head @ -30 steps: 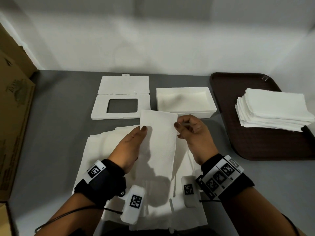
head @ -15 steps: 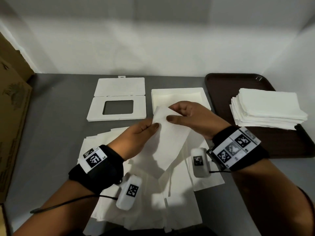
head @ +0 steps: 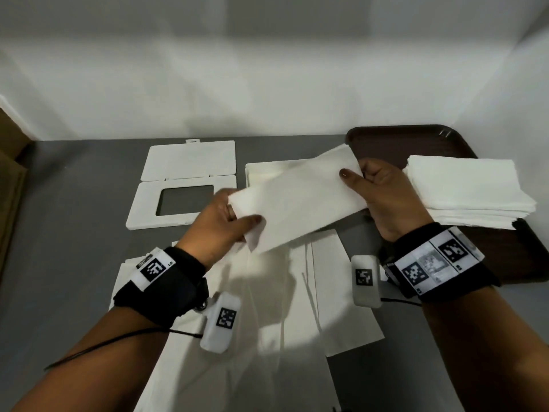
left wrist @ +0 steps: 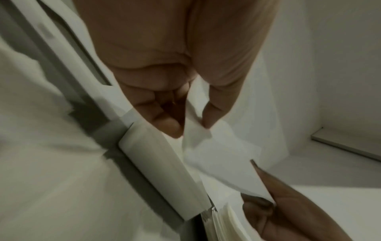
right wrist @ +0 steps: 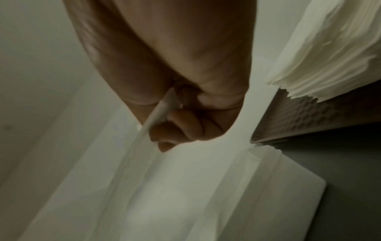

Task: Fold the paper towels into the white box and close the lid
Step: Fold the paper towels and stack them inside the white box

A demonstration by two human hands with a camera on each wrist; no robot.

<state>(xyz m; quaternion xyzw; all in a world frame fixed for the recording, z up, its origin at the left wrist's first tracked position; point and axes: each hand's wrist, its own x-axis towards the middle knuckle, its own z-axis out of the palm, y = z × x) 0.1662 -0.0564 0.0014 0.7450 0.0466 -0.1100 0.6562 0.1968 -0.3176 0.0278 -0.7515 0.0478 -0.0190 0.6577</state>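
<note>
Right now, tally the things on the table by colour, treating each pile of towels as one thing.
White: 5 - held paper towel, box, lid, stack of towels, spread towels
Brown: 1 - tray
Total: 6

The folded paper towel [head: 297, 200], upright over the loose sheets a second ago, has been turned to lie lengthwise and carried forward over the white box [head: 252, 171], which it now mostly covers; the right hand [head: 383, 200] has swung out from the towel's near edge to pinch its right end, close to the stacked towels [head: 466, 191] on the tray; the left hand [head: 225, 224] has slid to the left end, thumb on top; the towel appears to hover above the box rather than rest in it.
</note>
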